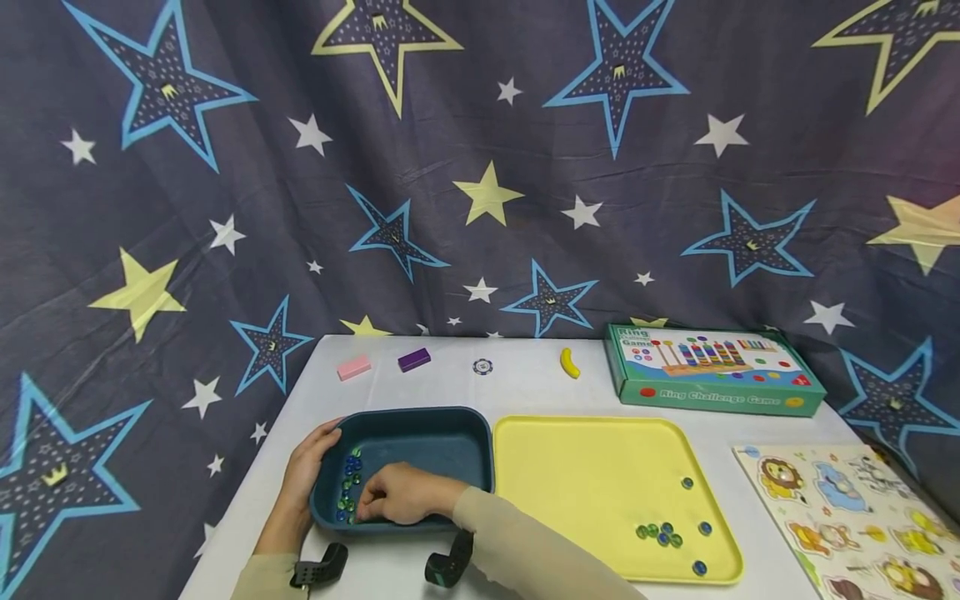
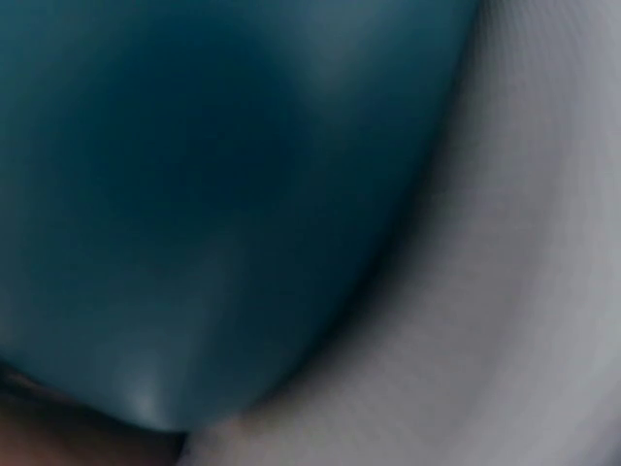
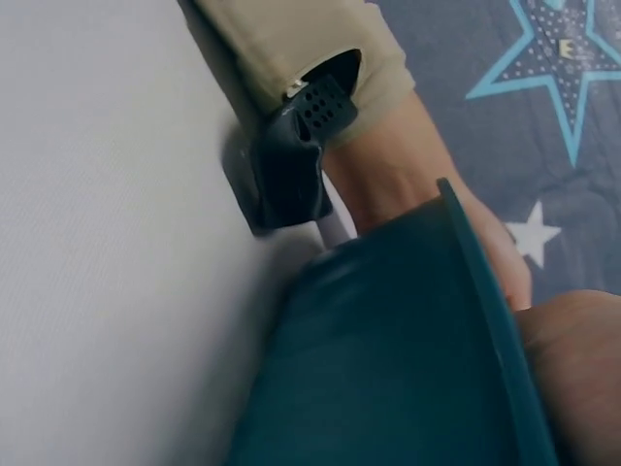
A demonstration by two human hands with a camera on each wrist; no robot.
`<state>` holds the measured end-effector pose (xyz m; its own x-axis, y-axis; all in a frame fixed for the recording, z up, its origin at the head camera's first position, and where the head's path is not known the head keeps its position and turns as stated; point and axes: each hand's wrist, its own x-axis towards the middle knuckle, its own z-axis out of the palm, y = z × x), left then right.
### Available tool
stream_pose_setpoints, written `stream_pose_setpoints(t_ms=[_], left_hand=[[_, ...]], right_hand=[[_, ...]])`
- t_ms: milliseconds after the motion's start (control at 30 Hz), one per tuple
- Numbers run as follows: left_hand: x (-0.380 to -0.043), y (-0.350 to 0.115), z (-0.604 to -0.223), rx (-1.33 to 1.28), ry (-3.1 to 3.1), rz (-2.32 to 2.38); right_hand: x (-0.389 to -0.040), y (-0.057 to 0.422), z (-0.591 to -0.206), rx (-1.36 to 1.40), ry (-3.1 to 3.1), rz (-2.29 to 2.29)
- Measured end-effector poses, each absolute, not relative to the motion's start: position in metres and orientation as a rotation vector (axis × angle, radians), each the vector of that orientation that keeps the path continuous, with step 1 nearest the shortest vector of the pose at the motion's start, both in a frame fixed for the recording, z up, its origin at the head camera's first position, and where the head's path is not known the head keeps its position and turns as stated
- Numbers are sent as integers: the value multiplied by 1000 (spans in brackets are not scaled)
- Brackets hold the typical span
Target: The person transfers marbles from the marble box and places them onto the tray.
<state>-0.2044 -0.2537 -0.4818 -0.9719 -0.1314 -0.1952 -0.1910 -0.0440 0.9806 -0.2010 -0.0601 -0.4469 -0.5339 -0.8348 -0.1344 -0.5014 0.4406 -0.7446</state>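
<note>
My left hand grips the left end of a deep teal plastic bin at its rim. Inside the bin my right hand reaches down with bent fingers, its fingertips beside a cluster of blue and green glass marbles along the left wall. Whether a marble sits between those fingertips is hidden. The right wrist view shows the bin's outer wall, with part of the right hand over the rim and the left hand beyond. The bin's blurred side fills much of the left wrist view.
Right of the bin lies a yellow tray with several marbles. Behind are a pink block, a purple block, a poker chip and a toy banana. A green game box and an animal puzzle board stand right.
</note>
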Motion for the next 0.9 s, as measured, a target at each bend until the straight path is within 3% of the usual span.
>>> stream_pose_setpoints(t_ms=[467, 900], left_hand=[[-207, -251, -480, -371, 2151, 2230], [-204, -252, -481, -382, 2179, 2180]], right_hand=[[-202, 11, -424, -1016, 2298, -1368], [-207, 84, -421, -626, 2374, -1635]])
